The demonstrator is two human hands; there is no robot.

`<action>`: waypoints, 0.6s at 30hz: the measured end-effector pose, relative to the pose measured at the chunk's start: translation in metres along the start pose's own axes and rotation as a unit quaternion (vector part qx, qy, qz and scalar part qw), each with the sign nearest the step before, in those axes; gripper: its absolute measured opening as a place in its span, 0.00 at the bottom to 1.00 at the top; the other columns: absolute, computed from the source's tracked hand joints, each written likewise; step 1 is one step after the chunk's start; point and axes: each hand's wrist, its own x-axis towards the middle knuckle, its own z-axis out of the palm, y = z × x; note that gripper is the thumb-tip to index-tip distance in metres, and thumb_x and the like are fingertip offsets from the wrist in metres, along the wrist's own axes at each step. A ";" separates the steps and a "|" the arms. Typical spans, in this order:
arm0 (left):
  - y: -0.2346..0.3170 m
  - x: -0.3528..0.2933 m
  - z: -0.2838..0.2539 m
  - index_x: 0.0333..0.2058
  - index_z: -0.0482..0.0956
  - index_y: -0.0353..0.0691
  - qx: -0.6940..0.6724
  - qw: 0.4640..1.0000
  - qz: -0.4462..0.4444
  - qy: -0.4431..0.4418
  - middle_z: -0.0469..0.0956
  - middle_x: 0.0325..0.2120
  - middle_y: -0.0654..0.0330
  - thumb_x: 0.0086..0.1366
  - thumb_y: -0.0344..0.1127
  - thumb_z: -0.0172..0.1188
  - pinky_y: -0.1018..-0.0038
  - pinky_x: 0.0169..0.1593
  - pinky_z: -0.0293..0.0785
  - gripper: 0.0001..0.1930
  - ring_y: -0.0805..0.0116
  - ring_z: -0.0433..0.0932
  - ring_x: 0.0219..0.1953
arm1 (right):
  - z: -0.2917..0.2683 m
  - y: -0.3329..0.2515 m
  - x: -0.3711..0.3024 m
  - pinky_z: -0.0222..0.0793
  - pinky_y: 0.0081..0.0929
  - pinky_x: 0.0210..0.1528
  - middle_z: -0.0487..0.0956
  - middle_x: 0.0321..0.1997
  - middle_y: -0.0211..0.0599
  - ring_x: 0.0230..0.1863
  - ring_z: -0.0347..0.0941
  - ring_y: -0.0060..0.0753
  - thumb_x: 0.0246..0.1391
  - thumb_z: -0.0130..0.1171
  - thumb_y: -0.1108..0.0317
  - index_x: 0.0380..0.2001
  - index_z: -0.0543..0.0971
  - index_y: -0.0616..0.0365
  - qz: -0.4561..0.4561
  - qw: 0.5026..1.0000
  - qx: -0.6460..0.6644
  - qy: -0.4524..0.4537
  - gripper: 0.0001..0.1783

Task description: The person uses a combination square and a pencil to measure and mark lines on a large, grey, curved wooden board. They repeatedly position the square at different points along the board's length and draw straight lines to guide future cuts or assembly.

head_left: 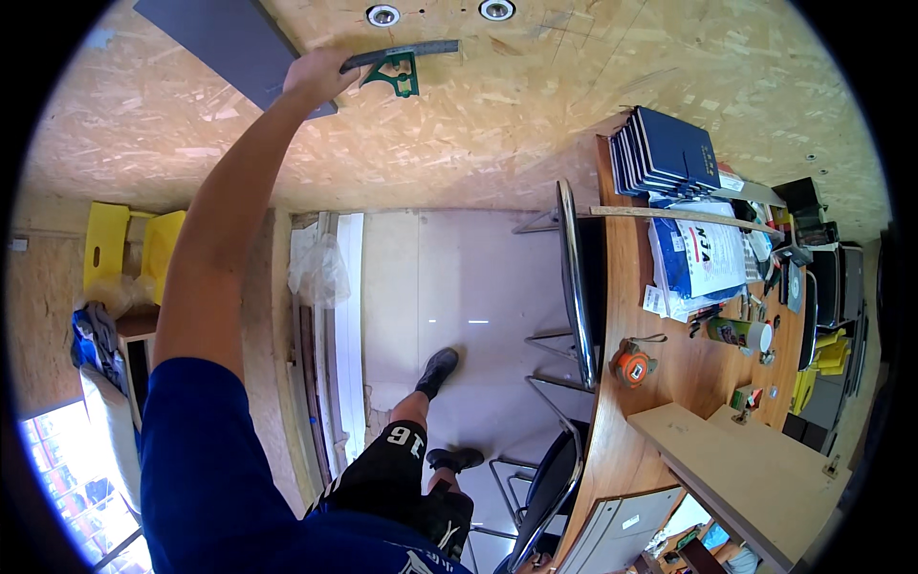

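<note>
Overhead, one hand (pixel 316 77), one square (pixel 402 62), seemingly gripped.

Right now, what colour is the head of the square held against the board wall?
Green, with a grey metal blade, on the square; the head view shows it best.

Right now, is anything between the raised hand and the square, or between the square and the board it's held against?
Nothing visible. The left hand already grips the combination square at the blade's end, and the square lies against the chipboard wall. The dark grey panel sits beside the hand, not in between. Contact flushness can't be judged.
</note>
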 end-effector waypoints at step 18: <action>0.071 -0.106 0.137 0.28 0.80 0.33 -0.429 0.880 -0.174 0.105 0.75 0.16 0.53 0.67 0.41 0.67 0.65 0.26 0.67 0.16 0.65 0.71 0.18 | 0.020 -0.083 -0.069 0.74 0.34 0.49 0.82 0.51 0.49 0.47 0.80 0.44 0.65 0.54 0.67 0.54 0.75 0.65 -0.043 0.960 -0.276 0.034 0.18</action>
